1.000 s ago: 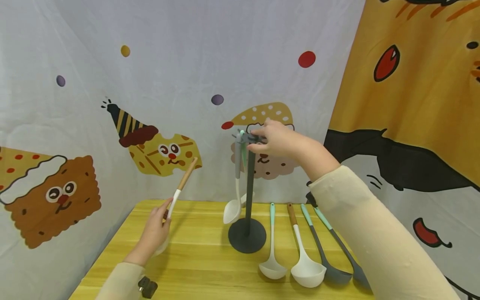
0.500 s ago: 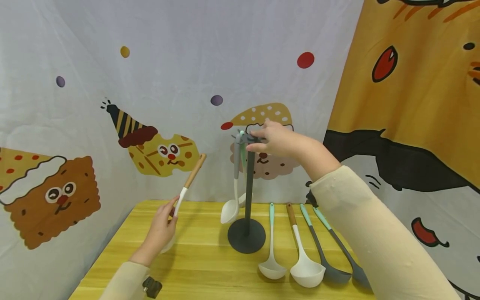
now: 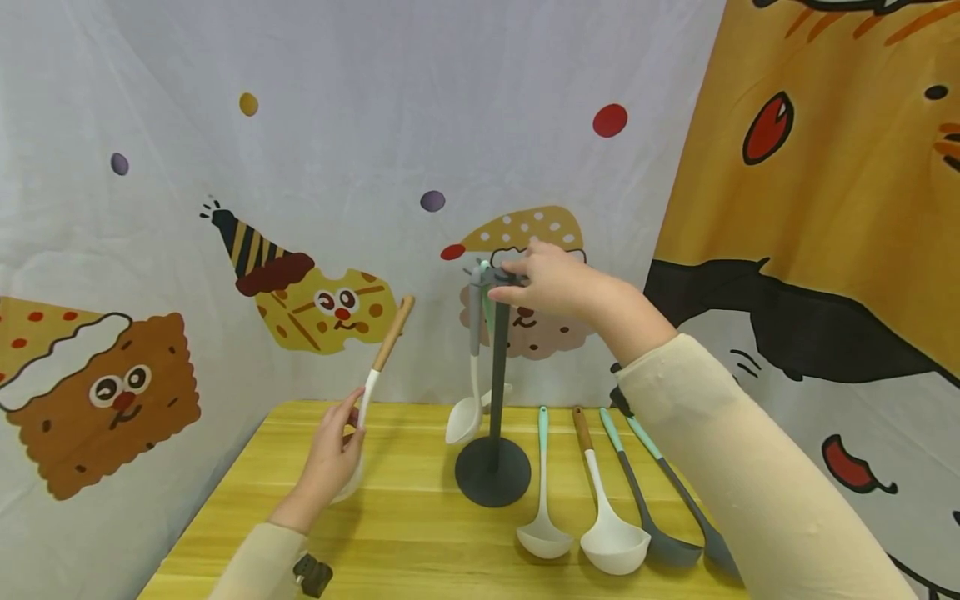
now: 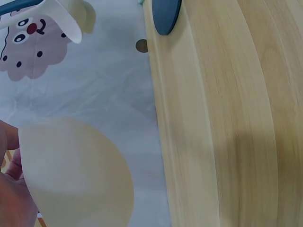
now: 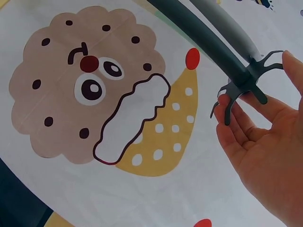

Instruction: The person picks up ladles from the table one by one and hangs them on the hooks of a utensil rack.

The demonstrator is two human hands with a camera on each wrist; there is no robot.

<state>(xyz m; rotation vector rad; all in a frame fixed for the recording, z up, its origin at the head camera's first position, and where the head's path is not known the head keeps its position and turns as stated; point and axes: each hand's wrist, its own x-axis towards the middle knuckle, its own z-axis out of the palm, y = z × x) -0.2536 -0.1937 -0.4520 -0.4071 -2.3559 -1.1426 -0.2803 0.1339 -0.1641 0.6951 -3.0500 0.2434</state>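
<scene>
The left hand pinches the white shaft of a ladle between thumb and fingers. The ladle leans, its wooden handle end up and to the right; its bowl is low, partly behind the hand in the head view and large beside the fingers in the left wrist view. This ladle is left of the rack and apart from it.

The right hand holds the rack's top, fingers bent against the hooks on 1 side and thumb at a hook on the other.

2 utensils hang from the rack: a grey-handled ladle with a white bowl and, partly hidden, a mint-handled utensil. The rack stands upright on its round base.

Right of the base, 4 ladles lie side by side on the wooden table: a white one with a mint handle, a white one with a brown handle, then 2 dark grey ones with mint handles, the last partly covered by the right sleeve. A white cloth with cartoon food hangs behind, a yellow one at right.
</scene>
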